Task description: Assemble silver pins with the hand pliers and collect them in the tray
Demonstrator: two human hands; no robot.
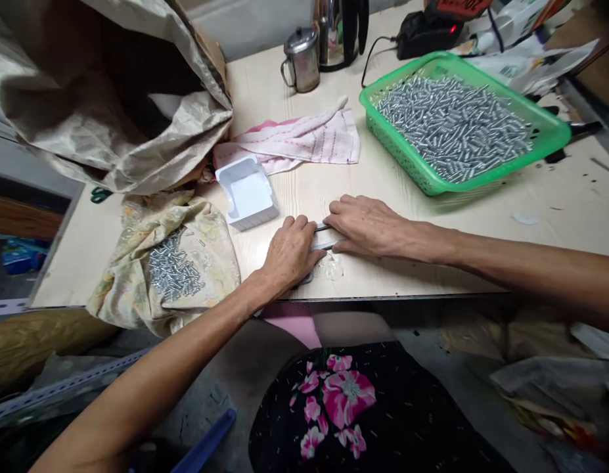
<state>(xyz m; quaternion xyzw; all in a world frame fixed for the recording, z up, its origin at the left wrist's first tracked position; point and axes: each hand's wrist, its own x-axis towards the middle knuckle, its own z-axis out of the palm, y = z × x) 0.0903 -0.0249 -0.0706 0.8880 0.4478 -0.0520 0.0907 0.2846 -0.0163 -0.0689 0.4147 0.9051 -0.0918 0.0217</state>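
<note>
Both of my hands meet near the table's front edge, gripping a flat silvery-grey bar-shaped piece [322,239] from its two ends. My left hand [290,248] wraps its left end, fingers over the far side and thumb on the near side. At the right end, my right hand [366,225] pinches it between thumb and fingers. Much of the piece is hidden under my fingers, so its exact kind cannot be made out. Just beneath it lies a small clear plastic scrap [331,267]. An open white plastic box [248,192] stands beyond my left hand.
A green basket [432,184] full of small metal pins stands at the back right. More pins [173,269] lie on a patterned cloth [218,243] at left. Around them are a large sack [186,141], a pink-white towel [314,138], a metal mug [303,62] and a kettle [331,39].
</note>
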